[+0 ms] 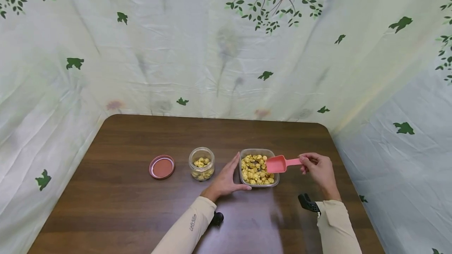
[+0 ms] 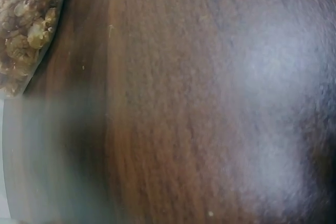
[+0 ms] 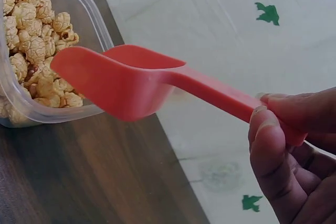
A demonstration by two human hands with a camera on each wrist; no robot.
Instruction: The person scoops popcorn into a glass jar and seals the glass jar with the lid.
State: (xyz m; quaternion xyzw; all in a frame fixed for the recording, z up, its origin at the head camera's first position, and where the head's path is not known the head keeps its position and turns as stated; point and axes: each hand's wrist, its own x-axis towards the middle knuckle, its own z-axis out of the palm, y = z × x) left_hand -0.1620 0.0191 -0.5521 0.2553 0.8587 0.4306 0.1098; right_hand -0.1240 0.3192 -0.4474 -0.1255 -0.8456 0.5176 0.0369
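Pale sheeting [image 1: 226, 50] printed with green leaves and branches hangs behind and to both sides of your dark wooden surface [image 1: 123, 207]. Toward the left of that surface lies a reddish lid [image 1: 161, 167], flat and well apart from your hands. Just right of it stands a small clear jar [image 1: 201, 163], open at the top, with a little popcorn inside. Between the jar and the clear plastic container [image 1: 258, 169] sits your left hand [image 1: 226, 181], so the jar and the container do not touch.

Your left hand rests on the surface with straight fingers laid along the container's left wall and the thumb reaching along its near wall; it steadies the tub without curling round it. The forearm comes in from the lower middle in a beige sleeve. The left wrist view shows only blurred wood and a corner of the popcorn-filled container.

Your right hand [image 1: 319, 169] hovers right of the container, its grip clamped on the tail end of the pink scoop [image 1: 280, 164], thumb and fingertips pinching the handle. The scoop's long axis runs roughly left to right: bowl to the left, over the container's right rim, handle back toward your right hand. In the right wrist view the bowl looks empty and hangs just above the popcorn [image 3: 31, 45].
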